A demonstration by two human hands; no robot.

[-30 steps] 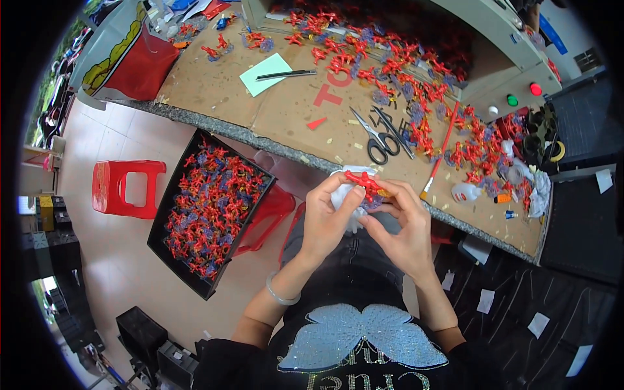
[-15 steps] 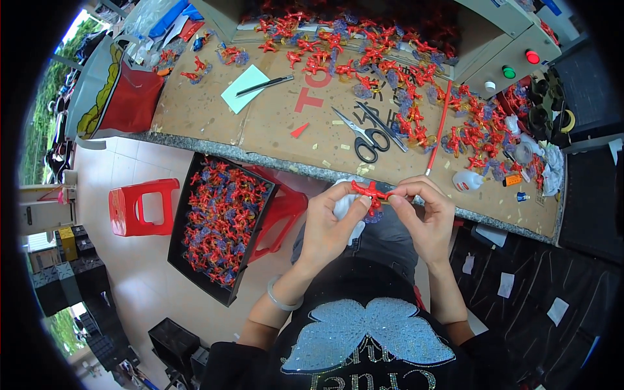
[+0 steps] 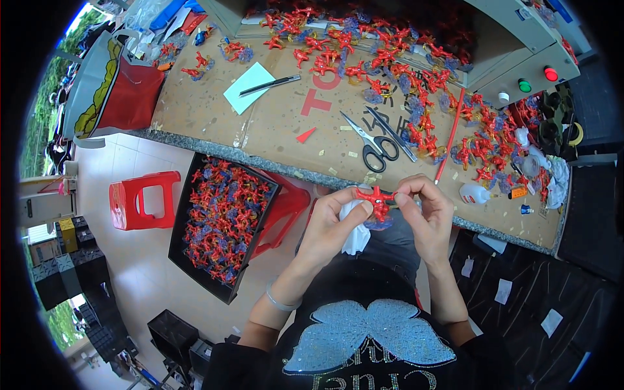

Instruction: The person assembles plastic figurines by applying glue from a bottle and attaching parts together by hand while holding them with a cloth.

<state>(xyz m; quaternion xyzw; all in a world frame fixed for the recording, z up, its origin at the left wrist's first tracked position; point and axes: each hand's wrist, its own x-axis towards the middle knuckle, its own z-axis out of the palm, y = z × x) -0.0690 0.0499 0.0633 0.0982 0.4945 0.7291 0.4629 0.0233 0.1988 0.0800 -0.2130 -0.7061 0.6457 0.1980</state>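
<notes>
The red figure (image 3: 377, 203) is located between the two hands, at the near edge of the bench. The left hand (image 3: 330, 224) pinches its left end between thumb and forefinger; the right hand (image 3: 426, 214) pinches its right end likewise. The fingers partly cover the part: glossy, splayed limbs above a translucent purple piece. A crumpled white cloth (image 3: 355, 239) hangs just beside the left fingers.

Beyond the hands, cardboard (image 3: 201, 120) covers the bench, printed with large red lettering (image 3: 317, 103) and black characters. Flecks of yellowish debris lie scattered on it. Black-handled scissors (image 3: 368, 138) lie just beyond the hands, with a slim dark tool (image 3: 392, 135) at their right. A thin red rod (image 3: 450, 136) separates these from a heap of similar figures (image 3: 491, 144) at the right. A white bottle (image 3: 475, 194) stands near the right edge; its marking is too small to read.

Far left, a slim knife (image 3: 270, 85) crosses a pale green sheet (image 3: 252, 76). Far right, a grey metal panel (image 3: 520, 65) carries red, green and white round buttons. Left of the person, a black tray (image 3: 254, 246) of figures rests tilted against a red plastic stool (image 3: 288, 209).
</notes>
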